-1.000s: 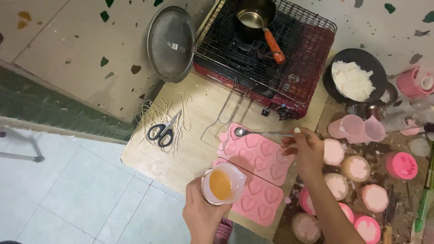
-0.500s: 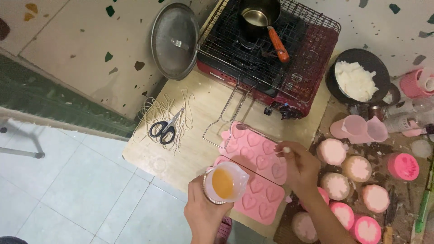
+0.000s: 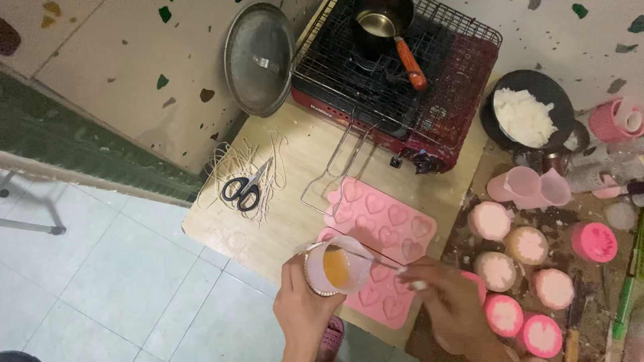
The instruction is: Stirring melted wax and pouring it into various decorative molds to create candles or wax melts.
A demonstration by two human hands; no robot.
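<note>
While the cup [image 3: 333,267] of orange liquid sits at the near-left corner of the pink heart moulds [image 3: 380,243], the left hand [image 3: 302,310] wraps its fingers around the cup from below. The right hand [image 3: 451,302] pinches a spoon [image 3: 355,253] whose tip dips into the cup. Beyond the moulds stands a red stove [image 3: 402,80] with a pan [image 3: 382,23]; scissors [image 3: 245,189] lie left of the moulds, round pink candles [image 3: 523,281] right.

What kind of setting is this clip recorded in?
Probably a home candle- or soap-making corner set up at floor level: a portable gas stove with a small pot, pink heart-shaped moulds, and a bowl of white wax-like flakes.
</note>
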